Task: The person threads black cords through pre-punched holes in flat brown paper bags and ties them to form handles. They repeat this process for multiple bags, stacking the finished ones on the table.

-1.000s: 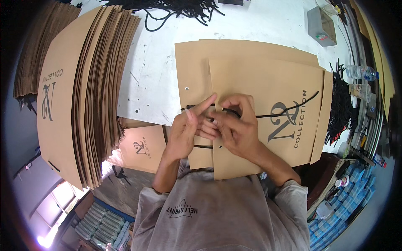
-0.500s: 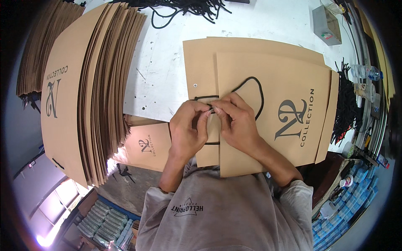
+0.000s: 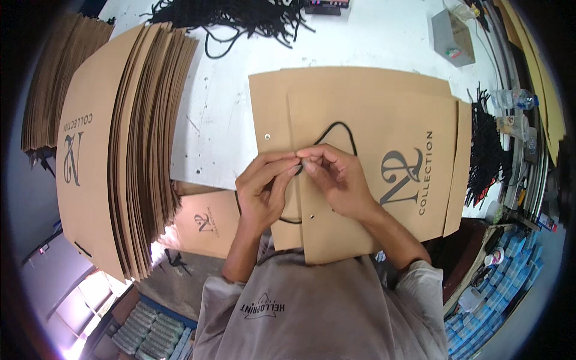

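Head view: at the left edge of the flat brown paper bag [image 3: 360, 234], left hand [image 3: 264, 186] and right hand [image 3: 337, 180] pinch a thin black cord [image 3: 341, 123]; black cord bundle [image 3: 487, 150] lies right of the bag.

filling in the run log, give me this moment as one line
left hand: pinching black cord | right hand: pinching it too, fingertips meeting | cord loop: over brown paper bag | large bag stack: at left
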Tool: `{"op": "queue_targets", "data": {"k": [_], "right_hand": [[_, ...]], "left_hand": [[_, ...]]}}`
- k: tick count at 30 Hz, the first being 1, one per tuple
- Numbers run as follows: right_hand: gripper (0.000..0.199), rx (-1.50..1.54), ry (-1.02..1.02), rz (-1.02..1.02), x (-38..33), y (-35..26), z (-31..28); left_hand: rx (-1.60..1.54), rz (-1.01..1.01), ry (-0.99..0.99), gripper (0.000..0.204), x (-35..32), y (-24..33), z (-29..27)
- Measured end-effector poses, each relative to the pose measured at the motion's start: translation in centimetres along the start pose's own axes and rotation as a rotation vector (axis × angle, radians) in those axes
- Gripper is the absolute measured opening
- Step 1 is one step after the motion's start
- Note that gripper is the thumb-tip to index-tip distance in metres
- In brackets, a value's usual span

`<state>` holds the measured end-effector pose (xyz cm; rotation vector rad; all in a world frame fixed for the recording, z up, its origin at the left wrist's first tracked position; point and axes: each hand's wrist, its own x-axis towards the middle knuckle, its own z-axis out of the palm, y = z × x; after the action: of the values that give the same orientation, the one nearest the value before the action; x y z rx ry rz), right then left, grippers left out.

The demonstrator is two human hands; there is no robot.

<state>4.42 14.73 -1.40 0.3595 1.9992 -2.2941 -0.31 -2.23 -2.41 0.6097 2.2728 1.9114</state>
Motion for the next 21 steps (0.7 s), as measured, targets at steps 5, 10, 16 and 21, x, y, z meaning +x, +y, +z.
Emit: {"op": "queue_targets", "data": {"k": [5,10,16,21], "right_hand": [[0.013,-0.598,-0.033,-0.334,-0.1,-0.9,0.4],[0.023,-0.956,0.049,-0.632,1.5,-0.8,0.7],[0.020,-0.845,0.306,-0.419,-3.6,-3.0,-1.6],[0.019,-1.078,0.260,-0.242,-7.1,-1.1,-3.7]], "left_hand": [[-0.209,-0.169,-0.035,0.008,-0.9,2.1,-1.6],[-0.377,-0.009,0.107,0.004,-1.9,2.3,-2.5],[0.501,-0.088,0.420,0.024,0.2,1.8,-3.1],[0.384,-0.514,-0.150,0.022,-2.1,3.6,-1.1]]}}
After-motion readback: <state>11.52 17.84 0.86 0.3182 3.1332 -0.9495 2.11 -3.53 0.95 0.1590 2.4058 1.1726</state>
